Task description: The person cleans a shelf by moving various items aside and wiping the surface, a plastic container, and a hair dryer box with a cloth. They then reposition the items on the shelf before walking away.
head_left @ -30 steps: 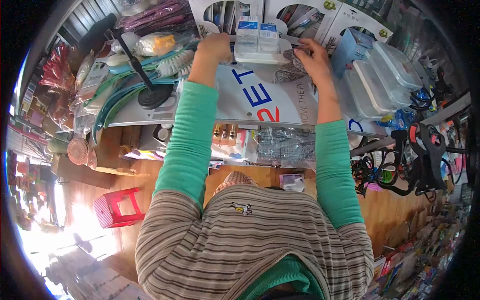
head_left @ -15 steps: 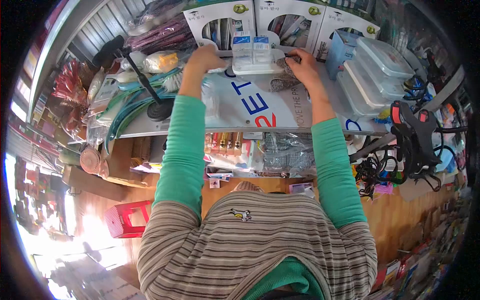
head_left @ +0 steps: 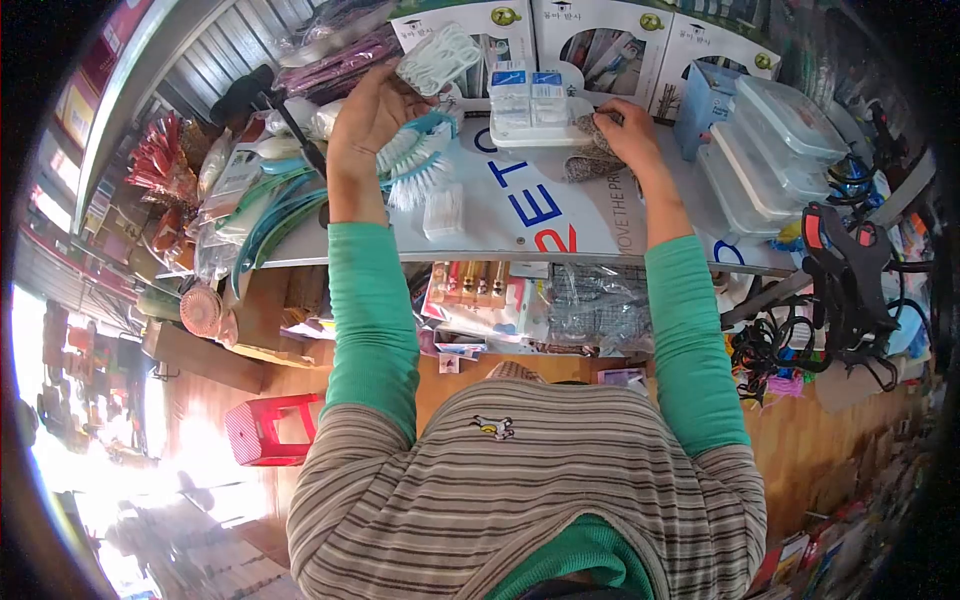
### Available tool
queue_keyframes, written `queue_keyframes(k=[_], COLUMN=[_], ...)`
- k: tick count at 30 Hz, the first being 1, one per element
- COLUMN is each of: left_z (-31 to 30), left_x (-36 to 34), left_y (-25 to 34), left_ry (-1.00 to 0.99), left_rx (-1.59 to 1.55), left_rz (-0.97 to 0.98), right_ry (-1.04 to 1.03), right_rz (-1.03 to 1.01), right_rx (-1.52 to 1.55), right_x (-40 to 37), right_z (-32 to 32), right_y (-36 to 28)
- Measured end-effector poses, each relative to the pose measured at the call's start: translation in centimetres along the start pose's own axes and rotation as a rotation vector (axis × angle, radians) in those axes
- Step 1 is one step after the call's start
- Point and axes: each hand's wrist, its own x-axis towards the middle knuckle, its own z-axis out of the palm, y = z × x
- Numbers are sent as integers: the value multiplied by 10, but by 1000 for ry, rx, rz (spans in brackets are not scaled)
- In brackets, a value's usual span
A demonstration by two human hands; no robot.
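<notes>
My left hand (head_left: pixel 368 122) is raised at the back left of the shelf. Its fingers are curled at the lower edge of a pale, slotted plastic piece (head_left: pixel 438 60), which is tilted up. Just below that hand lies a blue-handled brush (head_left: pixel 415 160) with white bristles, and a small clear-and-white box (head_left: pixel 443 212) stands nearer the edge. My right hand (head_left: pixel 628 132) pinches a brown speckled bundle (head_left: pixel 592 160), whose kind I cannot make out. Beside it, two small clear boxes with blue labels (head_left: pixel 528 95) stand on a white-rimmed container (head_left: pixel 535 134).
White printed cartons (head_left: pixel 600 50) line the back. Stacked clear lidded containers (head_left: pixel 770 150) and a blue box (head_left: pixel 703 110) stand at right, near a black strapped device (head_left: pixel 850 260). Bagged goods and brushes crowd the left. A red stool (head_left: pixel 270 430) is on the floor.
My left hand has turned palm-up and lifted the pale plastic piece from the shelf. The brush and small box show more fully. My right hand stays at the brown bundle; the view has shifted slightly.
</notes>
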Motion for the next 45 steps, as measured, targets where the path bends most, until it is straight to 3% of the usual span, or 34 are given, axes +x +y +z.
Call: queue_keyframes(k=[3, 5, 9, 11, 12, 15, 16, 18, 19, 21, 24, 29, 40, 43, 45], left_z=[4, 14, 21, 33, 39, 68, 81, 104, 115, 134, 148, 140, 131, 112, 92], left_x=[5, 6, 13, 20, 22, 23, 26, 30, 34, 41, 39, 42, 33, 12, -23], left_y=[-3, -6, -7, -6, -5, -2, -3, -12, -22, -42, -60, -83, -77, -45, -16], left_ry=[-58, 31, 14, 229, 223, 250, 249, 226, 227, 295, 335, 338, 421, 281, 316], left_rx=[-7, -26, -24, 101, 100, 706, 704, 1105, 1102, 1443, 1710, 1814, 1818, 1450, 1335], left_rz=[-46, -50, -27, 25, 22, 355, 354, 468, 466, 835, 832, 744, 812, 819, 779], right_ry=[0, 10, 89, -31, -27, -33, -22, -15, -28, -41, -38, -5, -49, -43, 50], right_rz=[32, 5, 32, 90, 95, 111, 115, 119, 128, 139, 141, 110, 122, 36, 10], right_rx=[21, -34, -47, -3, -5, -29, -64, -103, -74, -48, -25, -90, -10, -119, -90], right_x=[-1, 0, 0, 0, 1, 3, 4, 3, 2, 1, 1, 4, 1, 3, 7], right_z=[0, 2, 8, 2, 2, 4, 5, 5, 2, 2, 2, 9, 3, 5, 14], right_y=[1, 5, 7, 0, 0, -1, -2, -5, -7, -9, -8, -1, -6, -1, 14])
